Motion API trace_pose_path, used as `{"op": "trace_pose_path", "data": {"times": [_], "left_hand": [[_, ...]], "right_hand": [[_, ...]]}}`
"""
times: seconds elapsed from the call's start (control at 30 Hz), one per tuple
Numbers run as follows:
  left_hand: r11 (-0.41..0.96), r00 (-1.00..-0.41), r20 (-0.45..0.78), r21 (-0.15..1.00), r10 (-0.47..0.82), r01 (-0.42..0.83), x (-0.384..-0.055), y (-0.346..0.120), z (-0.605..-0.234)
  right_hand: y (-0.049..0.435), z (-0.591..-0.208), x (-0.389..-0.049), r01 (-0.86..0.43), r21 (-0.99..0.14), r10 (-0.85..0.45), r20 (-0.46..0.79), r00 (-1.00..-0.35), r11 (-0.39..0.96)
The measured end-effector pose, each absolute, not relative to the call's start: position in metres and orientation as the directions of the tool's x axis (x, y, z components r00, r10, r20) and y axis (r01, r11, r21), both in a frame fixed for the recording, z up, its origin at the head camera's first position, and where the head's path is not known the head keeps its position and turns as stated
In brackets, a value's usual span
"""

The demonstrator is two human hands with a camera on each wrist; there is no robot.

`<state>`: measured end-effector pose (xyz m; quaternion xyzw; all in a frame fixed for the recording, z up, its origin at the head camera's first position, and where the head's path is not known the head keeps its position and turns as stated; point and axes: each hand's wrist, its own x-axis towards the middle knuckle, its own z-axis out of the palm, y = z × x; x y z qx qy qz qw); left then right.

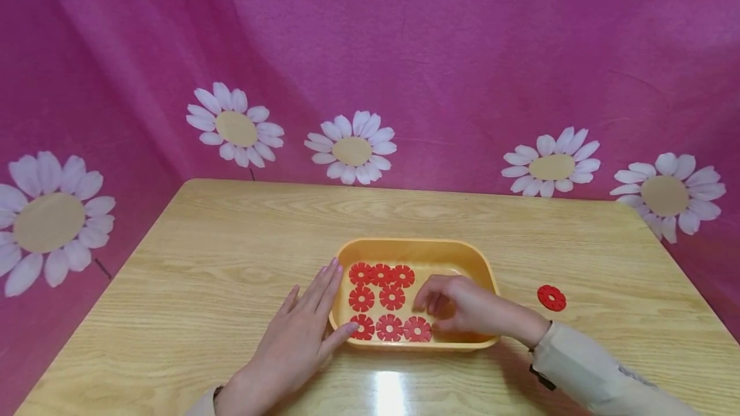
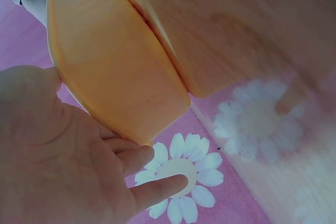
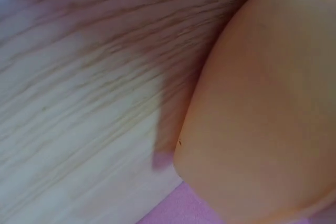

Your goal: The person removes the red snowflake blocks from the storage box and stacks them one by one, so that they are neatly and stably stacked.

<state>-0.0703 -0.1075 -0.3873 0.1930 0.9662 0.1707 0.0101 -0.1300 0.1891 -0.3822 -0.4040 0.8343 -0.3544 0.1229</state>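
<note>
A yellow-orange plastic tub sits on the table with several red notched plastic discs inside. Three discs form the back row, two the middle row and three the front row. My left hand rests against the tub's left end, its fingers straight along the rim and the thumb over the front left corner. In the left wrist view, the left palm is beside the tub's outer wall. My right hand reaches inside at the right, fingers bent downward; whether they pinch anything is hidden.
One loose red disc lies on the wooden table to the right of the tub, beyond the right wrist. A magenta cloth printed with white daisies hangs behind the table and along its sides.
</note>
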Motion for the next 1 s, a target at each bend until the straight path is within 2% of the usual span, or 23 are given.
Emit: {"op": "trace_pose_path", "data": {"times": [0.3,1.0], "left_hand": [[0.873,-0.929,0.031,0.332,0.369,0.358,-0.0707,-0.1065,-0.3873],[0.871,-0.930,0.021,0.342,0.368,0.353,-0.0706,-0.1071,-0.3869]], "right_hand": [[0.1860,-0.3877,-0.1349,-0.608,-0.668,-0.794,0.043,-0.607,0.429],[0.1825,-0.3904,-0.1350,-0.647,-0.657,-0.832,0.056,-0.553,0.386]]}}
